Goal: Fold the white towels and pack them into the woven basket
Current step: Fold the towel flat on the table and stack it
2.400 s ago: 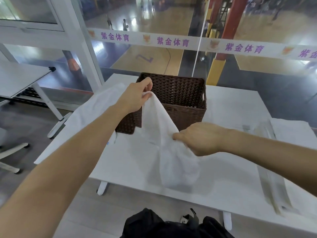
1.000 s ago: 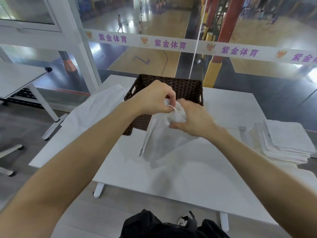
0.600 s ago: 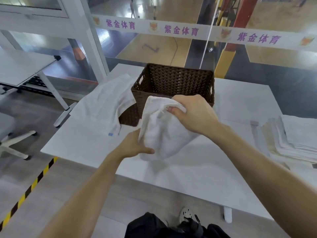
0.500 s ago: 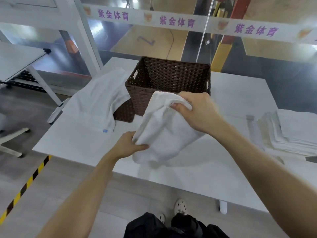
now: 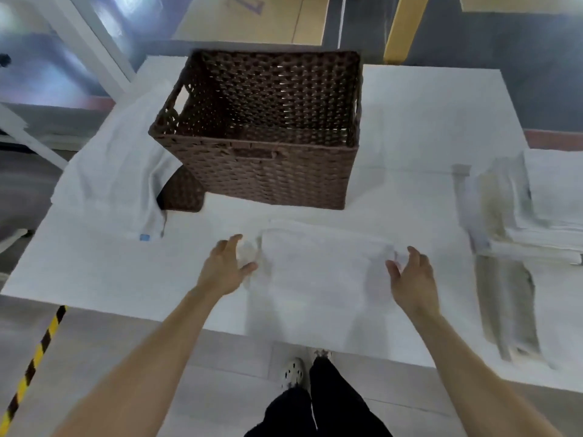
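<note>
Your left hand (image 5: 225, 267) and right hand (image 5: 411, 274), both spread, flank the folded towel (image 5: 318, 258) lying on the surface (image 5: 94, 272) just before the woven basket (image 5: 268, 176).

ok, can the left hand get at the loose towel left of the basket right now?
Probably yes. The left hand is open and empty beside the folded towel, and only bare table lies between it and the loose towel draped against the basket.

A brown woven basket (image 5: 262, 171) stands at the back of the white counter (image 5: 94, 269). Just before it lies a folded white towel (image 5: 318, 260), between the left hand (image 5: 225, 268) and the right hand (image 5: 413, 279). A loose white towel (image 5: 116, 171) rests against the basket's left side, and a stack of folded white towels (image 5: 549, 216) lies far right.
</note>
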The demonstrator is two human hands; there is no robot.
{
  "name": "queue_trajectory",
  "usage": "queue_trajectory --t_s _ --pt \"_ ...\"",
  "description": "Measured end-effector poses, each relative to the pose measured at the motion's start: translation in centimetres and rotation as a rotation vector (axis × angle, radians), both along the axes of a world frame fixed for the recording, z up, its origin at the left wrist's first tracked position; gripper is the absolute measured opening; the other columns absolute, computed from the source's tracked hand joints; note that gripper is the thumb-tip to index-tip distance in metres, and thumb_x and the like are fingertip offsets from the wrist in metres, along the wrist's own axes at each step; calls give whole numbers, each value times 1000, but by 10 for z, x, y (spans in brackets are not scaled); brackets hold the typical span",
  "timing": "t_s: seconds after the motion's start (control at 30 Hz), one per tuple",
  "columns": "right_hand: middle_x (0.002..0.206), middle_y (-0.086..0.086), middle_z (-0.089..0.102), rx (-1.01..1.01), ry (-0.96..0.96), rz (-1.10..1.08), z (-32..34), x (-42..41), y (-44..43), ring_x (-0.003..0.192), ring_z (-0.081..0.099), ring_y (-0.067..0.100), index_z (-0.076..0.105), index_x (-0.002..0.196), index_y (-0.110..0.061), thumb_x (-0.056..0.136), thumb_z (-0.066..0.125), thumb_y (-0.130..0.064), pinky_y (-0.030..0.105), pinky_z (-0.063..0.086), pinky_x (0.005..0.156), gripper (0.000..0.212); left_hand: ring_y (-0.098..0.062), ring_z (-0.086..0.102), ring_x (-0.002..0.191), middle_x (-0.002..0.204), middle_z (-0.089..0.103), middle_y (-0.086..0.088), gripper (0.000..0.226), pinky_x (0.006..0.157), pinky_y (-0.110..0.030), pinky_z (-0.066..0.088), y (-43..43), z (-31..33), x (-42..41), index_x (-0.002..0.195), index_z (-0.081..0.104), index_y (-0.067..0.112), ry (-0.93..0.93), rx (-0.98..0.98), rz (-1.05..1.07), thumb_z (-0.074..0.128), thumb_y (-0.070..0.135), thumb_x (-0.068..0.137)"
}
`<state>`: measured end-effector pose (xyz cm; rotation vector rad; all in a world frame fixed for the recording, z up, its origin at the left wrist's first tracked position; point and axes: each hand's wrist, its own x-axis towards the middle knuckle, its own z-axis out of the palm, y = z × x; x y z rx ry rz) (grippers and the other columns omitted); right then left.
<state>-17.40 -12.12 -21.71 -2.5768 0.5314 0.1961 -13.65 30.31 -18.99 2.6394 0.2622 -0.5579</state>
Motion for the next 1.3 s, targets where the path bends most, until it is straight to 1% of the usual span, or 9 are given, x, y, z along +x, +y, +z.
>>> queue_trajectory --t_s 0.17,0.27,0.5,0.63,0.83,0.97,1.07,1.17,1.3 --pt "168 13 38 -189 -318 364 -19 -5 50 163 21 32 41 161 -9 111 49 -41 58 16 132 60 -36 17 165 180 13 -14 66 127 -54 31 -45 -62 -43 170 25 36 -200 131 -260 44 57 110" --pt "178 8 17 -186 -269 597 -35 2 70 166 7 27 30 168 -18 111 45 -47 60 9 132 66 -39 26 161 177 22 -17 65 125 -57 35 -56 -76 -49 169 28 37 -150 161 -216 32 62 110" --pt "179 6 8 -239 -216 693 -72 -11 59 166 5 26 23 170 -20 111 45 -50 61 15 130 70 -23 64 112 126 63 1 91 94 -38 54 -79 -54 -7 144 51 16 93 -279 634 96 50 73" --pt "179 6 7 -256 -223 721 -74 -6 59 166 4 26 24 170 -20 111 43 -51 60 16 130 69 -25 74 100 107 78 0 61 91 -37 61 -78 -48 15 109 76 16 297 -293 628 98 49 63" --pt "178 6 17 -202 -192 786 -67 29 79 166 10 24 35 166 -19 113 40 -46 60 15 130 60 -23 75 103 109 78 6 59 95 -45 62 -62 -1 27 110 72 24 191 -402 595 94 40 58" --pt "128 -3 75 247 -282 287 -14 38 90 128 66 20 76 121 -20 111 43 -41 40 45 114 40 -13 68 88 94 68 14 47 77 -31 54 -116 53 27 105 59 21 -23 -362 225 93 28 73" --pt "84 -11 73 838 -93 -251 30 35 73 79 70 10 71 96 -17 99 59 -61 29 53 76 45 3 64 101 112 67 19 59 86 -21 53 -175 74 8 127 61 30 245 -549 -267 94 30 78" --pt "89 -7 77 654 92 -279 20 35 46 87 76 18 73 102 -19 90 76 -43 27 51 65 27 -1 67 112 124 70 13 56 101 -29 57 -184 60 -3 138 64 26 543 -535 -497 88 32 88" --pt "100 1 73 486 135 -194 9 41 22 93 68 27 69 115 -15 100 66 -30 34 49 77 21 -8 72 99 108 75 12 33 95 -39 60 -155 21 -5 120 69 28 426 -339 -264 81 41 93"
